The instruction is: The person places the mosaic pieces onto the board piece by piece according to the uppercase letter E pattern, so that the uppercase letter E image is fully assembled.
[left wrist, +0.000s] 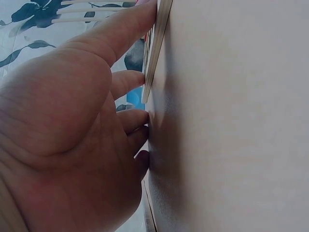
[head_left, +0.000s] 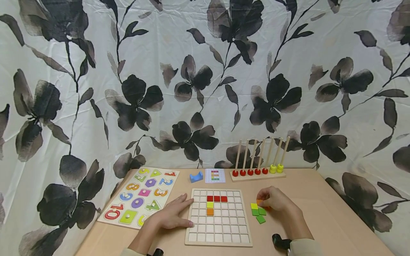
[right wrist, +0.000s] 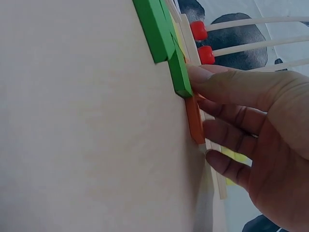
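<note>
A wooden grid board (head_left: 219, 239) lies flat on the table, carrying a row of 3 red tiles (head_left: 217, 198), a yellow tile (head_left: 210, 204) and an orange tile (head_left: 210, 212) below their left end. My left hand (head_left: 173, 213) rests at the board's left edge with fingers spread and thumb touching the frame; the left wrist view shows fingertips against that edge. Right of the board, my right hand (head_left: 278, 202) pinches a loose orange tile (right wrist: 194, 121), partly covered by the fingers. Beside it lie several green tiles (head_left: 261, 219) and a yellow tile (head_left: 254, 206).
A number-and-shape puzzle board (head_left: 150, 202) lies at left. Along the back stand a blue curved piece (head_left: 196, 177), a pattern card (head_left: 215, 176) with coloured squares, and a peg rack (head_left: 258, 176) with red and yellow beads. A floral cloth hangs behind the table.
</note>
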Demonstrator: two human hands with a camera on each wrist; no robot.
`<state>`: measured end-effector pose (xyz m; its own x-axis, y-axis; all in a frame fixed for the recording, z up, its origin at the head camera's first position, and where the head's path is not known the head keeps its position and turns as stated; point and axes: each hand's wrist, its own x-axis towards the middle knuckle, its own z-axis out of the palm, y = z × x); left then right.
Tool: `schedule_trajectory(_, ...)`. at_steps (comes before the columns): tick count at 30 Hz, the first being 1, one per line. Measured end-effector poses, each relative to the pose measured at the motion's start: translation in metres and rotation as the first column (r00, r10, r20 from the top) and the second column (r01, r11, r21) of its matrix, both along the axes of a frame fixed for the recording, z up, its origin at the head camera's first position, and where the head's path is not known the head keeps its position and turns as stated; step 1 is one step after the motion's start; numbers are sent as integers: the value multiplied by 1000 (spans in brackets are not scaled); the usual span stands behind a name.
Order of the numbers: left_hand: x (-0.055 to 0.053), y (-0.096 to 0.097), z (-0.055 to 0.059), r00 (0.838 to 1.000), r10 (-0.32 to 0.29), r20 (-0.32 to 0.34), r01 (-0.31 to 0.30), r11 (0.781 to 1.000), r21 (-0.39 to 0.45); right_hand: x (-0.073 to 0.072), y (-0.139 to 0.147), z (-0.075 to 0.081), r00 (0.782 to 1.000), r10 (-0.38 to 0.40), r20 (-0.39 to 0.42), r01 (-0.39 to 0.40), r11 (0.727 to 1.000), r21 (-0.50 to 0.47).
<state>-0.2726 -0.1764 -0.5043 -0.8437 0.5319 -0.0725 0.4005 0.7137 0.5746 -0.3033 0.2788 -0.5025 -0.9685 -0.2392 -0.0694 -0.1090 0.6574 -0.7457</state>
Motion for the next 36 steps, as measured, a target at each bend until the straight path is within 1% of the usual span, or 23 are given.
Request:
schedule_trajectory(2,0,-1,-1,1000,-3,-9,3,1000,2,-1,0,-1,1000,5,-12,-5,1000,-8)
schedule_trajectory(8,-1,-2,-3,1000,-4,-18,3,1000,-10,-2,-1,-1,999,-16,-40,14,998,-54)
schedule_trajectory(14,-2,-1,-3,1000,1,-7,-1,1000,-8,-5,-2,-1,996,-71,-52,67,994,-86)
schedule_trajectory(17,-2,-1,-3,1000,4,-6,-4,1000,-7,-6,-5,1,993,-107,-53,101,988,-119)
schedule_trajectory(21,-2,-1,-3,1000,8,-2,-8,1000,-7,-8,-10,7,990,-111,-89,96,982,-161)
schedule_trajectory(25,-2,0,-2,1000,10,3,-10,1000,-7,-8,-17,14,988,-74,-135,40,969,-242)
schedule_trajectory(30,-2,0,-2,1000,9,1,-9,1000,-7,-4,-32,22,988,10,-155,-66,929,-363)
schedule_trajectory(32,-2,0,-2,1000,8,-3,-8,1000,-10,-3,-40,23,987,40,-158,-99,917,-387)
schedule_trajectory(36,-2,-1,-3,1000,6,-8,-7,1000,-12,-3,-54,24,982,97,-164,-156,906,-393)
